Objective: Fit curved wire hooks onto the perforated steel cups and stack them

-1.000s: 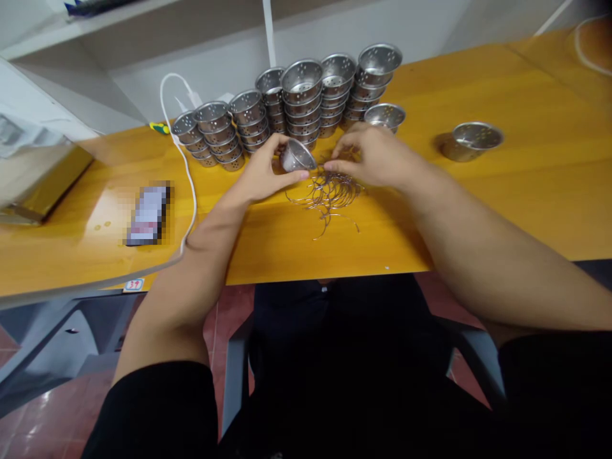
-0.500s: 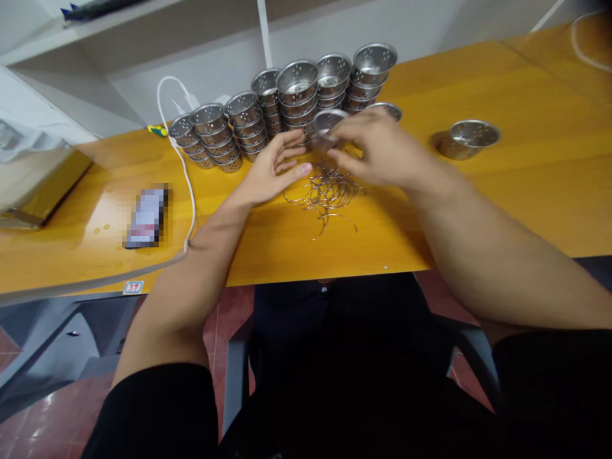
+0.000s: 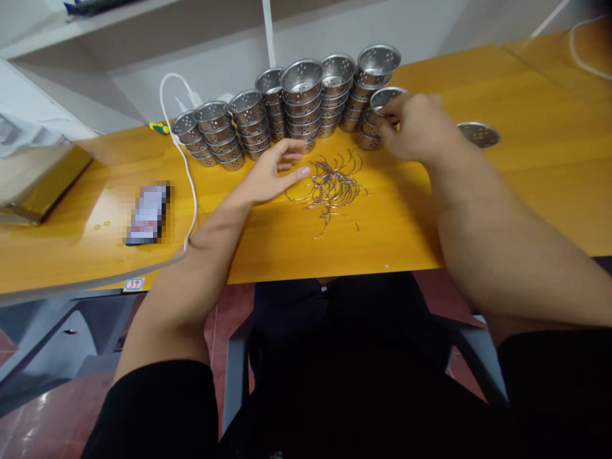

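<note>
My right hand [image 3: 415, 127] grips a small perforated metal cup [image 3: 384, 97] and holds it on top of a short stack at the right end of the row of stacked cups [image 3: 296, 102]. My left hand [image 3: 275, 169] lies open on the yellow table [image 3: 502, 191], fingers stretched out toward a heap of bent wire handles [image 3: 332, 188], its fingertips just left of the wires. It holds nothing.
A lone metal cup [image 3: 479, 134] stands at the right, partly behind my right forearm. A white cable [image 3: 189, 166] runs down the table's left part, beside a phone [image 3: 147, 213]. A gold-coloured box [image 3: 38, 185] sits at the far left.
My left hand let go of the cup and opened flat. My right hand took the cup and carried it up and to the right, onto the short stack.
</note>
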Demonstrator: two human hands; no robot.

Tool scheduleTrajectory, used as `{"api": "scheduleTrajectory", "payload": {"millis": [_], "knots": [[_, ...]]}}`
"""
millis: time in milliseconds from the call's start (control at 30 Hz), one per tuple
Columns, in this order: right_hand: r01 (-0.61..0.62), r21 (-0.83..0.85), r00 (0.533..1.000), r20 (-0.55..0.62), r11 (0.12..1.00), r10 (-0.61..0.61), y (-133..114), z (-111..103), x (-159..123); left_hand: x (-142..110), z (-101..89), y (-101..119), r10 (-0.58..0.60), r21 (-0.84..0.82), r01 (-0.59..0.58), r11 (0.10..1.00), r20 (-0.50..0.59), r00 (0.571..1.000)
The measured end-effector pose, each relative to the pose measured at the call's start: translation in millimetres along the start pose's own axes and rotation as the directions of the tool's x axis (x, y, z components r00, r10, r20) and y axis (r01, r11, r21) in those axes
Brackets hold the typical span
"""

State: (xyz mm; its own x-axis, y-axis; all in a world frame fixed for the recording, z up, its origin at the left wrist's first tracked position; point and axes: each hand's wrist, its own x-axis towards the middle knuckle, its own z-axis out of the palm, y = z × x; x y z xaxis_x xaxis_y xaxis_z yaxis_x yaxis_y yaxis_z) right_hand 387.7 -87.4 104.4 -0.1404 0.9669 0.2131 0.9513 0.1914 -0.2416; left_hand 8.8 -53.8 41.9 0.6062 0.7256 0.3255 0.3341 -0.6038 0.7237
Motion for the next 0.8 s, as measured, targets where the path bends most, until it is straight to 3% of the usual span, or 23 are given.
{"api": "scheduleTrajectory", "payload": {"millis": [100,200,400,467,533,600,667,733,800], "knots": [[-0.123,-0.115,0.992,-0.018,0.986,0.121,-18,-6,0,0,0.5,0,0.018,0.008,-0.018,1.000,0.001,1.000],[-0.150,-0.150,0.989,-0.034,0.977,0.147,-32,-11,3,0,0.5,3,0.007,0.020,-0.007,1.000,-0.002,1.000],[-0.145,-0.098,0.989,-0.046,0.985,0.142,-37,-8,-2,-1,-2.3,6,-0.001,0.004,0.001,1.000,0.007,1.000],[-0.139,-0.023,0.985,-0.103,0.990,0.136,-33,-8,-7,-1,-2.7,4,0.005,0.017,-0.005,1.000,0.013,1.000],[-0.113,0.080,0.957,-0.259,0.990,0.130,-26,-12,-10,-1,-2.5,1,0.010,0.022,-0.010,1.000,0.020,1.000],[-0.098,0.172,0.873,-0.458,0.980,0.168,-15,-19,-12,-1,-2.1,-1,0.014,0.020,-0.015,1.000,0.027,1.000],[-0.155,0.241,0.792,-0.550,0.958,0.267,4,-31,-15,-2,-1.5,0,0.012,0.017,-0.013,1.000,0.029,0.999],[-0.272,0.285,0.818,-0.435,0.919,0.377,34,-42,-22,-3,-0.9,3,0.002,0.009,-0.002,1.000,0.028,1.000],[-0.437,0.176,0.842,-0.265,0.882,0.470,74,-47,-33,-3,-0.3,6,-0.008,-0.003,0.008,1.000,0.027,1.000]]}}
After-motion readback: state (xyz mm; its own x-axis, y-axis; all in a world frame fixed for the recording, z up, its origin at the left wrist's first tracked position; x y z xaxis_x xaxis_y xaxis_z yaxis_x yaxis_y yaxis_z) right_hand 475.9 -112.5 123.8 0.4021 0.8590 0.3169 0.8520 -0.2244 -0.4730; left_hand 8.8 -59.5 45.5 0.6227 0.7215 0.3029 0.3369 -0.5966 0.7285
